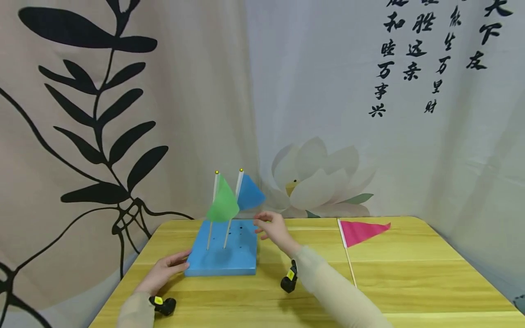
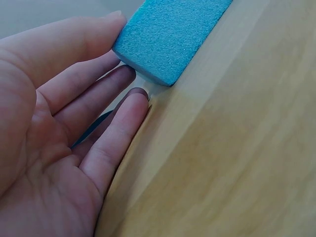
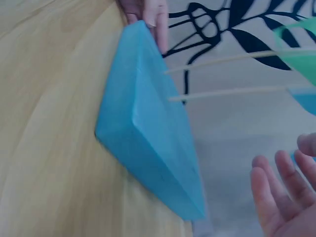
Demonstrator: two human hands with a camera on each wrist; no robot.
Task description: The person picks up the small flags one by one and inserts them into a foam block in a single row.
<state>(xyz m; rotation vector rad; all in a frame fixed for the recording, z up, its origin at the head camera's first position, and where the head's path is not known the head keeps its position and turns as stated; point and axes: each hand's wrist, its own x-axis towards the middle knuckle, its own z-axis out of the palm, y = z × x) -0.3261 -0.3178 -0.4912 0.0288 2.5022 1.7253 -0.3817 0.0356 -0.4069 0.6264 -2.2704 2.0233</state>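
A blue foam block (image 1: 242, 262) lies on the table, with a green flag (image 1: 223, 202) and a blue flag (image 1: 250, 193) upright in it on thin sticks. Several small holes dot its top. At the block's front left corner, my left hand (image 1: 164, 271) rests its fingers along the side; the left wrist view shows the thumb touching the foam (image 2: 168, 34) edge. My right hand (image 1: 274, 230) hovers by the block's right edge, below the blue flag, its fingers loosely bent and holding nothing. In the right wrist view, the fingers (image 3: 291, 182) are apart from the sticks.
A pink flag (image 1: 362, 232) on a stick lies on the wooden table (image 1: 430, 282) to the right, its lower end hidden by my right sleeve. Behind the table hangs a curtain (image 1: 205, 91) with printed leaves, a lotus and writing.
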